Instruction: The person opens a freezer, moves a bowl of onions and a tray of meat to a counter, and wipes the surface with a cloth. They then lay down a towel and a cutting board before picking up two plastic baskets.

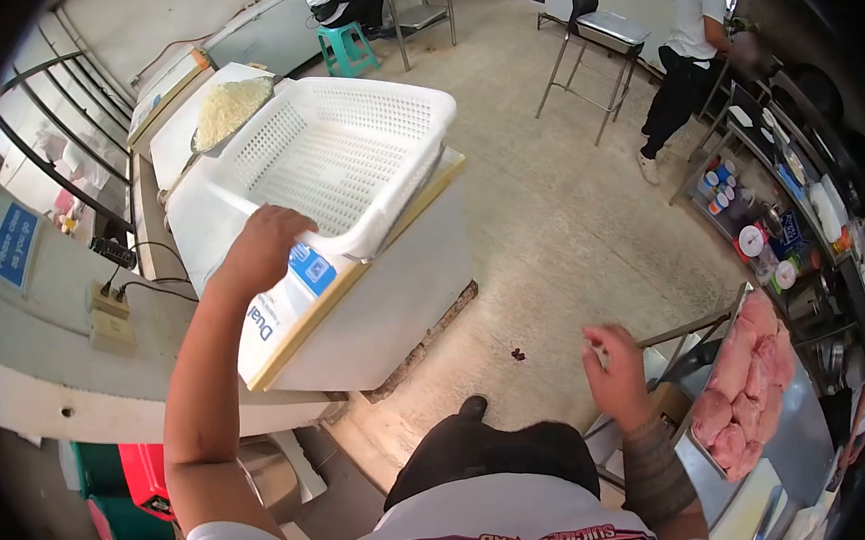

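A white perforated plastic basket [345, 166], with nothing in it, stands on a white chest freezer [376, 324]. My left hand [268, 243] is at the near left corner of the basket, fingers curled over its rim. Hanging in the air above the floor, my right hand [617, 372] is loosely bent, thumb apart from the fingers, and nothing shows in it. The nearest thing to it is a tray of raw pink meat [747, 388] on the metal table at the right.
Behind the basket is a tray of shredded pale food [231, 111]. A white cutting board [748, 509] lies at the lower right. Shelves with jars [751, 240] line the right side. One person [687, 41] stands there; another [333, 1] sits on a green stool [345, 47].
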Motion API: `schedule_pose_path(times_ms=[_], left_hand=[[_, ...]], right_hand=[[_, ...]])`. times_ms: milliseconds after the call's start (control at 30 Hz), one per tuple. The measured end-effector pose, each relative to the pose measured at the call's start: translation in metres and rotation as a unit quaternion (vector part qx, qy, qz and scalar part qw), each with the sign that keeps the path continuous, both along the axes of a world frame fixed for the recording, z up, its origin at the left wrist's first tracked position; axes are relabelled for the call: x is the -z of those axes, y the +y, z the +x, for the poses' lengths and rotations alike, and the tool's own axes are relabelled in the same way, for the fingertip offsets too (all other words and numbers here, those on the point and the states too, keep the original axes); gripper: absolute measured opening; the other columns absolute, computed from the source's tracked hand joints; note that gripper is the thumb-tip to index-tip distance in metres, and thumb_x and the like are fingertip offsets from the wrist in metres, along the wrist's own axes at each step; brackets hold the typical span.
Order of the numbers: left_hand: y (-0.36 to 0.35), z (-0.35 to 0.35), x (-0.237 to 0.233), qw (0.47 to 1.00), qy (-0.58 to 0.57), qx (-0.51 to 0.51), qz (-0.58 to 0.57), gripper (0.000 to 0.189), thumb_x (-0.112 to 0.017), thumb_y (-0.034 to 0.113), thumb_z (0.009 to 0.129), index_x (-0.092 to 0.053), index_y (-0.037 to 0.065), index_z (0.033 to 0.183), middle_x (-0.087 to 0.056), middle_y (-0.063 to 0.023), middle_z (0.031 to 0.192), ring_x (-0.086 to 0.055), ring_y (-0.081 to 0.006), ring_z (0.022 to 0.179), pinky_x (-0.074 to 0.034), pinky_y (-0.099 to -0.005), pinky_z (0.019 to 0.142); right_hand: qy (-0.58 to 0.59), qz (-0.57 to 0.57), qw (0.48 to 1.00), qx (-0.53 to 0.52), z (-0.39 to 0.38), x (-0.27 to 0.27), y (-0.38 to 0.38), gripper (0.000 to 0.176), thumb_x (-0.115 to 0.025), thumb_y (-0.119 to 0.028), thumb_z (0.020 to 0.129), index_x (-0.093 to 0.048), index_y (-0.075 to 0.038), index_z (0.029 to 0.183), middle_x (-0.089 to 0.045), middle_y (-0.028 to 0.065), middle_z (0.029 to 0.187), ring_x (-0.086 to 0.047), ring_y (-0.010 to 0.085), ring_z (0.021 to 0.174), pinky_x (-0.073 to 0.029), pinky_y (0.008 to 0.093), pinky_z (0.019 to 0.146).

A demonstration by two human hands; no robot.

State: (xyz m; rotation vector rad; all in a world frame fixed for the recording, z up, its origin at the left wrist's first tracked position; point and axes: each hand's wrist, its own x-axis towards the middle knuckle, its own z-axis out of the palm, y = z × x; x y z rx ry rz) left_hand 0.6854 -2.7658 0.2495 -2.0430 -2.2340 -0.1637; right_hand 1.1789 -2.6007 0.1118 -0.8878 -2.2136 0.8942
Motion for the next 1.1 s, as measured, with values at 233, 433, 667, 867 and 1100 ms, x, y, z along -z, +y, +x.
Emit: schedule_pose_path(times_ms=[233, 433, 667, 867, 1100], left_hand=[[0.016, -0.024, -0.059, 0.993, -0.071, 0.007, -0.095, 0.025, -0.08, 0.006, 0.074, -0.068, 0.007, 0.097, -0.065, -0.0087, 0.094, -0.06, -0.0334, 0.101, -0.048, -0.0441, 0.091], [0.031, -0.031, -0.09, 0.99, -0.117, 0.05, -0.064, 0.024, -0.073, -0.009, 0.07, -0.068, 0.004, 0.09, -0.062, -0.0109, 0.089, -0.061, -0.0343, 0.093, -0.05, -0.0421, 0.081], [0.014, -0.044, -0.12, 0.988, -0.13, -0.004, 0.083, 0.026, -0.069, -0.01, 0.067, -0.066, 0.002, 0.09, -0.064, -0.0126, 0.09, -0.064, -0.0358, 0.09, -0.051, -0.041, 0.077], [-0.078, -0.052, -0.138, 0.974, -0.122, -0.083, 0.171, 0.027, -0.068, 0.006, 0.086, -0.061, 0.001, 0.112, -0.066, -0.015, 0.111, -0.066, -0.0331, 0.101, -0.052, -0.042, 0.088], [-0.147, -0.005, -0.158, 0.944, -0.006, -0.184, 0.276, 0.025, -0.07, 0.008, 0.083, -0.063, 0.001, 0.106, -0.066, -0.0148, 0.106, -0.065, -0.0327, 0.096, -0.052, -0.0407, 0.082]], right_hand=[[0.035, -0.071, 0.995, -0.059, -0.159, -0.019, 0.104, 0.021, -0.07, -0.009, 0.093, -0.071, 0.001, 0.111, -0.072, 0.0118, 0.094, -0.068, 0.0198, 0.085, -0.054, 0.0327, 0.077], [0.011, -0.131, 0.988, -0.086, -0.293, -0.018, 0.198, 0.022, -0.073, -0.016, 0.092, -0.073, 0.0, 0.107, -0.074, 0.011, 0.09, -0.069, 0.0205, 0.081, -0.054, 0.0322, 0.076], [-0.035, -0.192, 0.97, -0.142, -0.388, 0.0, 0.25, 0.025, -0.073, -0.015, 0.089, -0.073, 0.004, 0.105, -0.073, 0.0118, 0.085, -0.067, 0.0198, 0.073, -0.053, 0.0329, 0.07], [-0.005, -0.303, 0.939, -0.162, -0.405, -0.008, 0.254, 0.014, -0.064, -0.007, 0.091, -0.072, 0.003, 0.097, -0.069, 0.0067, 0.078, -0.06, 0.0145, 0.065, -0.048, 0.0312, 0.058], [-0.051, -0.328, 0.917, -0.223, -0.414, -0.005, 0.267, 0.023, -0.058, -0.018, 0.1, -0.074, -0.001, 0.102, -0.069, 0.0038, 0.085, -0.056, 0.0106, 0.064, -0.044, 0.0288, 0.053]])
